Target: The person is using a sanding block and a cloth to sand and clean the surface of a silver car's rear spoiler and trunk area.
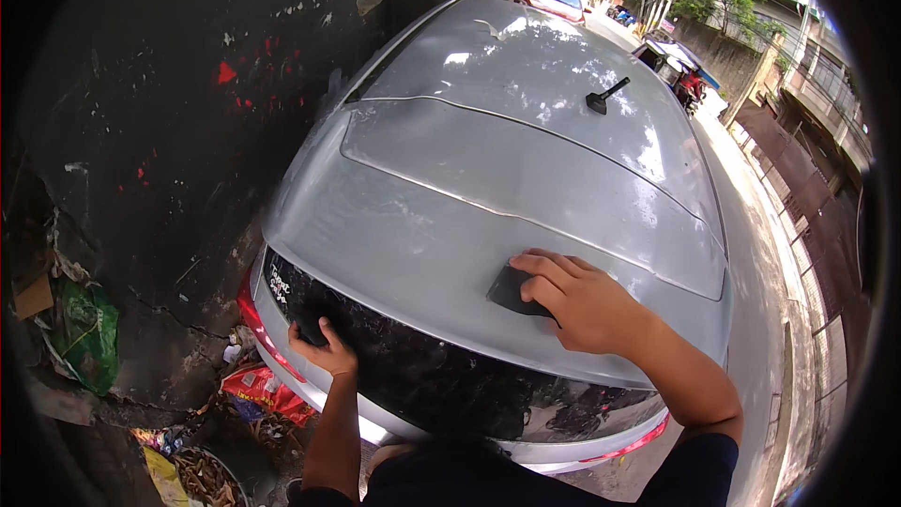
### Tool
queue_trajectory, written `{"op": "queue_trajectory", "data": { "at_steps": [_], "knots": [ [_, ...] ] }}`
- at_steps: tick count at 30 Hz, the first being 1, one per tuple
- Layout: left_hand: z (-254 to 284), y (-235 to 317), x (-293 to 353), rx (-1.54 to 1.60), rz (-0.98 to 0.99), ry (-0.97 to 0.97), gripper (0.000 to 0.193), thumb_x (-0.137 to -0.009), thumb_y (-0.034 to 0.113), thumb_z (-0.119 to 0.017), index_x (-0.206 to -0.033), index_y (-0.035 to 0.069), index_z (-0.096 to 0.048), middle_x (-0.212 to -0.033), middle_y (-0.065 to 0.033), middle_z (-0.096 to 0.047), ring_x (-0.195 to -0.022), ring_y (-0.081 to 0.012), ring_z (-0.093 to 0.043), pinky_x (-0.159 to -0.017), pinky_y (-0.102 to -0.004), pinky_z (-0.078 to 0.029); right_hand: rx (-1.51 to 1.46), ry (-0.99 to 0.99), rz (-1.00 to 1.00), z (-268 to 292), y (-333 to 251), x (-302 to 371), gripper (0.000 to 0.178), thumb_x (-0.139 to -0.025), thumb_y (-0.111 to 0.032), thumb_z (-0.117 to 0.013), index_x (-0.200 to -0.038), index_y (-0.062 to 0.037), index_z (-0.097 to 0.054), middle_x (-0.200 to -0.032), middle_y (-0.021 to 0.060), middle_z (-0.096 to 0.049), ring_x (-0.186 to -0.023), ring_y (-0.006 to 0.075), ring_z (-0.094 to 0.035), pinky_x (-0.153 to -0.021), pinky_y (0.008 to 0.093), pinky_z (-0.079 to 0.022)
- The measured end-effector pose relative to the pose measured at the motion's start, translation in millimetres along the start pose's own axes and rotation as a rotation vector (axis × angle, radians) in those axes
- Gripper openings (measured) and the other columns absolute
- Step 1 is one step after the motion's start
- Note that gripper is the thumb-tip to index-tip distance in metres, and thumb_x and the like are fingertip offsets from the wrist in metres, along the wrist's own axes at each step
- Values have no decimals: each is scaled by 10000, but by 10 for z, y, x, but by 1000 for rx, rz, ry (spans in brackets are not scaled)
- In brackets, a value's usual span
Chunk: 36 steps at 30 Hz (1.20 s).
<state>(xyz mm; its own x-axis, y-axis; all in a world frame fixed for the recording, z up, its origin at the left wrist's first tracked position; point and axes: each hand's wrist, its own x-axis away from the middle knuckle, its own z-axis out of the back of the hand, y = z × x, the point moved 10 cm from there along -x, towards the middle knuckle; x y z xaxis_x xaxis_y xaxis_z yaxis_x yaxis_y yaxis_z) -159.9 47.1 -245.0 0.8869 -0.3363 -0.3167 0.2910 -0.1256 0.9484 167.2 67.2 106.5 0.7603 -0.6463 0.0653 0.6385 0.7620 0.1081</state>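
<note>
In front of me is the rear of a silver-grey car (441,188), its painted panel above the dark rear window (422,366) dull and streaked. My right hand (582,305) presses a flat dark grey pad (514,289) against that panel, right of the middle, with fingers curled over it. Whether the pad is a sponge or folded sandpaper I cannot tell. Lower left, my left hand (324,352) is at the window glass, its thumb and fingers bent around a dark shape that blends into the glass.
A short black antenna (608,96) stands on the roof. A dark, chipped wall (188,131) runs close along the left. Litter, including a red bag (267,390) and a green bag (89,333), lies below it. A road (751,225) passes on the right, with vehicles farther off.
</note>
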Motion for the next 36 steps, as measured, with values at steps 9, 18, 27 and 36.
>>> {"op": "queue_trajectory", "data": {
  "at_steps": [9, 18, 27, 36],
  "knots": [
    [84, 1, 58, 9, -28, 32, 627, -980, 253, -767, -1432, -57, -462, -1420, -248, -489, -1368, -382, -486, -1216, -472, -329, 38, -64, 276, -257, -412, -578, 622, -1104, -332, -522, -1648, -51, -410, -1746, 118, -359, -1641, 305, -274, -1339, 491, -171],
    [131, -140, 30, 106, 18, 52, 620, -971, 251, -778, -1424, -51, -482, -1426, -237, -496, -1370, -375, -490, -1217, -474, -333, 54, -19, 380, -283, -455, -1464, 657, -1133, -398, -442, -1667, -26, -357, -1756, 160, -320, -1636, 306, -282, -1333, 523, -146],
    [43, -10, 57, 121, 15, 45, 595, -988, 244, -761, -1428, -42, -480, -1415, -230, -511, -1353, -368, -506, -1207, -465, -342, 204, 31, 70, -109, 32, -853, 691, -1096, -409, -516, -1671, -55, -368, -1745, 146, -352, -1625, 271, -318, -1329, 555, -101],
    [25, 54, 50, 126, -21, 47, 619, -977, 250, -772, -1438, -36, -473, -1428, -236, -500, -1372, -386, -491, -1216, -477, -330, 106, -53, 94, -239, -215, -883, 738, -1093, -415, -507, -1690, -35, -296, -1764, 169, -294, -1637, 311, -283, -1319, 594, -107]
  ]
}}
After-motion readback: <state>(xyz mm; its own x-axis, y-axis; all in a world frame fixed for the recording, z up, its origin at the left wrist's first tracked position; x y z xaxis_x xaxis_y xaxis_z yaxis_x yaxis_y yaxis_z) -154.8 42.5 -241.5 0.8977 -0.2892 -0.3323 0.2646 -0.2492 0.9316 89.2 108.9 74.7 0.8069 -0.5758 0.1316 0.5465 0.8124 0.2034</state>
